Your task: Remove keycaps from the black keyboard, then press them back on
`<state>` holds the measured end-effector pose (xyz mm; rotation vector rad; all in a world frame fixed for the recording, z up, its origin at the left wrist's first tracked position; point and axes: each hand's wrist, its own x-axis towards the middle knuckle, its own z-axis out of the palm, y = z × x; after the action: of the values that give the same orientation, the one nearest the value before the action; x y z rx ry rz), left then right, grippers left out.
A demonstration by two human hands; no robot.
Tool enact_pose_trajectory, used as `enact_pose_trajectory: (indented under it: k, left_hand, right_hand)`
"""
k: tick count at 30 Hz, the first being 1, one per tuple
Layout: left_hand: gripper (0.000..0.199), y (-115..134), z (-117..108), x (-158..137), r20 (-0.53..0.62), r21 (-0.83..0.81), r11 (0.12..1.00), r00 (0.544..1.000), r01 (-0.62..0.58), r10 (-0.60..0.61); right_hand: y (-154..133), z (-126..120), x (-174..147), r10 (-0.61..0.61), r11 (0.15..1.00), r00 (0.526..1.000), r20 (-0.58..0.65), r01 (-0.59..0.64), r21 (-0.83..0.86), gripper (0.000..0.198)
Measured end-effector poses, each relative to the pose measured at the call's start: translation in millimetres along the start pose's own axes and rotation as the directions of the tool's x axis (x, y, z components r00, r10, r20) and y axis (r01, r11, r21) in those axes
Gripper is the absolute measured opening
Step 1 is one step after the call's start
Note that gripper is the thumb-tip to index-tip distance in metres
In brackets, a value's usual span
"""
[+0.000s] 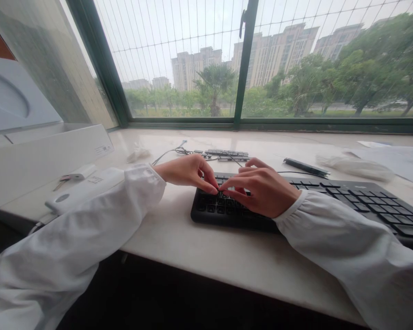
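A black keyboard (pixel 237 223) lies on the pale counter. Its left part shows bare key sockets (pixel 211 209), while keycaps (pixel 382 208) cover the right part. My left hand (pixel 192 172) reaches in from the left, its thumb and index finger closed in a pinch at the sockets. From the right comes my right hand (pixel 261 188), thumb and index finger brought together at the same spot, nearly touching the left fingertips. Whatever sits between the fingertips is too small and hidden to make out. Loose black keycaps (pixel 229 153) lie in rows behind the keyboard.
A cable (pixel 170 153) runs behind my left hand. A dark bar-shaped object (pixel 306 167), a crumpled plastic bag (pixel 359 167) and papers (pixel 395 158) lie at the back right. A white box (pixel 55 151) and a white device (pixel 89 185) stand left. The counter's front edge (pixel 206 270) is close.
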<state>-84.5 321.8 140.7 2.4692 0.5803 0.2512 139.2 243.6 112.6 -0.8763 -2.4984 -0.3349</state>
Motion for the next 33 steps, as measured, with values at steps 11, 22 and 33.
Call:
enact_pose_trajectory:
  k: [11, 22, 33]
  left_hand:
    - [0.026, -1.1, 1.5, 0.5, 0.037, -0.09, 0.989, 0.993, 0.118, -0.115]
    - [0.024, 2.4, 2.6, -0.5, 0.015, -0.065, 0.997, 0.999, 0.033, -0.032]
    - [0.024, -3.4, -0.7, 0.4, -0.002, -0.025, 1.0, 1.0, -0.012, 0.012]
  right_hand:
    - [0.4, 0.0, -0.5, -0.009, 1.0, 1.0, 0.011, 0.008, 0.028, 0.017]
    - [2.1, 2.5, -1.6, -0.015, 1.0, 1.0, 0.006, 0.015, 0.025, 0.019]
    - [-1.6, 3.9, 2.7, -0.192, 0.97, 0.979, -0.069, 0.179, -0.168, 0.027]
